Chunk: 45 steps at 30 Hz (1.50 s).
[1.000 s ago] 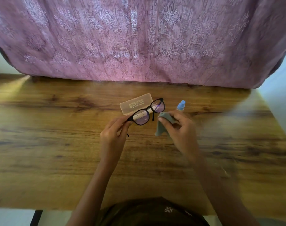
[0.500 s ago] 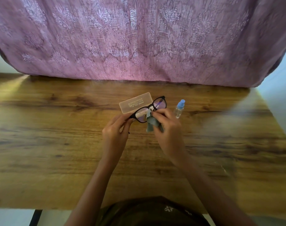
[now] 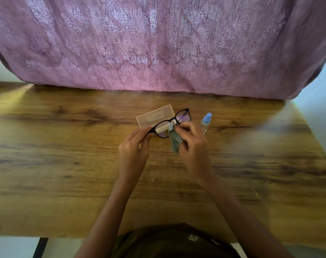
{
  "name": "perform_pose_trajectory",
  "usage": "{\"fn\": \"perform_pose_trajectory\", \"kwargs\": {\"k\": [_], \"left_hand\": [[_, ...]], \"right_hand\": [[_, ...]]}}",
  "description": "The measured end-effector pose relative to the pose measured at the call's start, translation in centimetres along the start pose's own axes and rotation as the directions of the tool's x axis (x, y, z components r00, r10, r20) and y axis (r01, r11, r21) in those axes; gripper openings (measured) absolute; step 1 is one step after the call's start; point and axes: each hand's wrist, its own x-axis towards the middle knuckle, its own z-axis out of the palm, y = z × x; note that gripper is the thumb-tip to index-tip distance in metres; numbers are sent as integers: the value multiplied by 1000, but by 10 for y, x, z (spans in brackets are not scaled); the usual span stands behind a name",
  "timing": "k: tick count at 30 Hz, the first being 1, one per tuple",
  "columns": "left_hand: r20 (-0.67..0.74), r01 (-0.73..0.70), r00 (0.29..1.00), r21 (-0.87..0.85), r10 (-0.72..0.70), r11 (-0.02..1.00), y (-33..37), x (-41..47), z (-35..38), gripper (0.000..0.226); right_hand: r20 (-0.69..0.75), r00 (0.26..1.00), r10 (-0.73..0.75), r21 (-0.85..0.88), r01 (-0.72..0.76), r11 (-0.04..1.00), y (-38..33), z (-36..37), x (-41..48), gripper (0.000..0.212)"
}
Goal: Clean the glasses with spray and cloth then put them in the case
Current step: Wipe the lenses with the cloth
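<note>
Nearest to us, our two forearms reach out over the wooden counter (image 3: 65, 164), meeting above its middle so the work sits right under our eyes.

Our left hand (image 3: 133, 152) is closed in a pinch, thumb and fingers gripping the glasses (image 3: 172, 123) at the corner of the black frame nearest it. Holding them by the frame end, we judge, keeps fingerprints off the lenses and leaves both lens faces free for wiping. The glasses are lifted off the counter, tilted so one lens faces us.

Our right hand (image 3: 192, 146) is curled shut around the cloth (image 3: 175, 139), a grey-blue piece bunched in the fingers with a loose tail hanging down below. Its upper fold is pressed against the inner edge of the nearer lens, close to the bridge. Bunching it seems to give a padded tip for rubbing a small spot, so we read this as the wiping step, with casing the glasses not yet done.

Just beyond the hands, the case (image 3: 155, 117) lies flat on the counter, closed as far as we can tell, partly behind the glasses. To its right the spray bottle (image 3: 205, 122) stands apart from the hands, blue cap up, set aside but within reach.

Farthest off, a patterned purple curtain (image 3: 158, 43) hangs behind the counter's back edge.
</note>
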Motion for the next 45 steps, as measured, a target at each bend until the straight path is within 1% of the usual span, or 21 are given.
{"fn": "perform_pose_trajectory", "kwargs": {"k": [3, 10, 12, 14, 18, 21, 24, 28, 32, 40, 45], "left_hand": [[0, -4, 1000, 5, 4, 1000, 2, 1, 0, 21], [11, -31, 999, 25, 31, 999, 5, 4, 1, 22], [17, -46, 999, 30, 45, 998, 6, 3, 2, 25], [17, -45, 999, 22, 45, 999, 6, 3, 3, 26], [-9, -32, 999, 26, 32, 999, 6, 3, 3, 24], [-23, -12, 1000, 34, 13, 999, 6, 3, 3, 23], [-25, -3, 1000, 42, 4, 999, 7, 3, 3, 23], [-17, -3, 1000, 50, 4, 999, 7, 3, 2, 23], [6, -19, 1000, 45, 18, 999, 9, 2, 2, 25], [-11, 0, 1000, 61, 0, 998, 8, 4, -1, 23], [-9, 11, 1000, 51, -10, 999, 9, 3, 2, 23]], "right_hand": [[-9, 1000, -26, 11, 26, 1000, -1, -1, -4, 35], [38, 987, -156, 28, 155, 988, -14, 7, -10, 29], [60, 986, -153, 9, 152, 988, -16, 9, -8, 31], [50, 989, -138, -9, 139, 990, -15, 9, -4, 35], [-20, 995, -100, -60, 99, 993, -8, 7, 0, 38], [-68, 995, -79, -85, 73, 994, -3, 5, -1, 35], [-73, 993, -98, -83, 92, 992, -3, 7, -4, 32], [-24, 989, -148, -86, 146, 986, -8, 10, -10, 34], [24, 977, -211, -129, 213, 969, -7, 13, -8, 40], [-46, 988, -150, -180, 140, 974, 6, 10, 1, 45], [-44, 980, -194, -164, 185, 969, 1, 13, -1, 40]]}}
